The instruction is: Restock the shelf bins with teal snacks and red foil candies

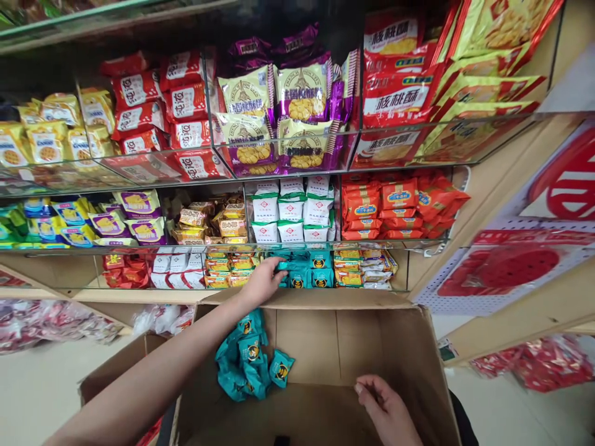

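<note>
My left hand (264, 282) reaches over the far edge of a cardboard box (320, 300) to the lowest shelf row. Its fingers are at the left side of a group of teal packets (310, 267); what they hold, if anything, is hidden. Inside the box, more teal packets (251, 359) lie in a loose heap at the left, below my left forearm. Over the right part of the box hangs my right hand (383, 402), fingers loosely curled with the thumb near the index finger and nothing visible between them.
Glass-fronted shelves (288, 176) hold rows of wrapped snacks. A second cardboard box (123, 362) stands at the lower left. On the right, red packaged goods (506, 266) hang on a perforated panel, with red bags (534, 368) on the floor.
</note>
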A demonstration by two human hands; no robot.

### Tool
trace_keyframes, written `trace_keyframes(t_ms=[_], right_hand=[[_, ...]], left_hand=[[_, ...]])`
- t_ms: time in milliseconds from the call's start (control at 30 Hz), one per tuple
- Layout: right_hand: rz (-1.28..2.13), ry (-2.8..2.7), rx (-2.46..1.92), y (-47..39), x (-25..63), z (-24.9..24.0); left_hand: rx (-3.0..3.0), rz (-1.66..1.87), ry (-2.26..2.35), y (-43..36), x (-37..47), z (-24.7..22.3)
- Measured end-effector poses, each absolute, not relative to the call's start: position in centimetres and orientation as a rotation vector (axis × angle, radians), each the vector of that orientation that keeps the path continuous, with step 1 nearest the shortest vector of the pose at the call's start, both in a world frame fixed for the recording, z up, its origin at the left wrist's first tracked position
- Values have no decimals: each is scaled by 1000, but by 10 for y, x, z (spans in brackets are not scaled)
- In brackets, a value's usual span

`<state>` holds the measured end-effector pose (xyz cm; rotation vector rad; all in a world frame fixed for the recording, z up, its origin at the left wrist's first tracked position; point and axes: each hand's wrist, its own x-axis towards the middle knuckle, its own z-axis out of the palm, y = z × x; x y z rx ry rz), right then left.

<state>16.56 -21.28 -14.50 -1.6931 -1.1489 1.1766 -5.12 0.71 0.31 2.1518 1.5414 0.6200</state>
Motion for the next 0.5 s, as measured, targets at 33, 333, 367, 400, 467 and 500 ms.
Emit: trace_keyframes(t_ms=[33,333,367,400,467,500], right_hand=[[1193,-1155,-1698,-214,165,-150],[1390,-1026,-1632,-215,163,-162],[1418,-1017,-1624,-214,163,-163],[1440,-1011,-1616,-213,163,-163],[1460,-1007,-1599,-212,163,-163],[1465,-1006,-1591,-212,163,-163]], left_hand=[[2125,563,1586,17,-50,-3],[1914,668,1717,71,-36,-41],[1909,696,1714,73,-34,-43],[1906,718,1707,74,-32,-45],[1895,747,1696,78,-27,-46],[1885,757,1700,80,-25,-47]])
